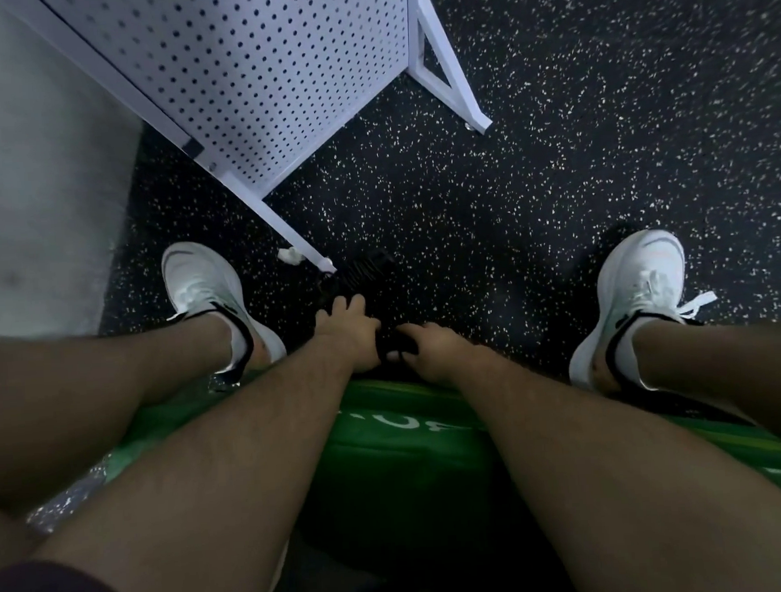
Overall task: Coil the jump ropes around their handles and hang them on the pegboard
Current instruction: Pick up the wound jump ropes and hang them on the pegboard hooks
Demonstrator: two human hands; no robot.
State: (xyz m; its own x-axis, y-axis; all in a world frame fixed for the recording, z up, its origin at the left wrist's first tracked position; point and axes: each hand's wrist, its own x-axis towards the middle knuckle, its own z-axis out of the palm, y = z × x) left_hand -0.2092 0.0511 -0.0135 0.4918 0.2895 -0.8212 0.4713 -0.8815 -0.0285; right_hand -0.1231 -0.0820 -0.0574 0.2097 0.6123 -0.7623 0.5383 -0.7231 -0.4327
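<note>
Hands meeting low between two feet, seen from a head camera looking straight down. From my remote seat I read a person sitting on a green padded seat point(388, 437), both bare forearms stretched to the dark speckled floor point(553, 148).

The left hand point(345, 339) has its fingers curled over a black bundle that I take to be the jump rope point(398, 341). The right hand point(433, 352) pinches the same black strand from the other side, so both hands are grasping it, almost touching each other. The rope is dark against a dark floor and blurred. Its ridged far end seems to run forward from the left fingertips, so its long axis points away from the body, but I cannot tell handle from cord.

The white pegboard point(274, 74) stands ahead and to the left of the hands, well apart from them and higher, with one leg foot just beyond the rope. The left hand is the nearer one to it, so I judge the hanging move will go up and to the left.

Counts: one jump rope that I can make out, one pegboard with no hooks or ropes on the part in view, two white sneakers point(205, 289), one small white scrap point(291, 254) beside the pegboard leg
</note>
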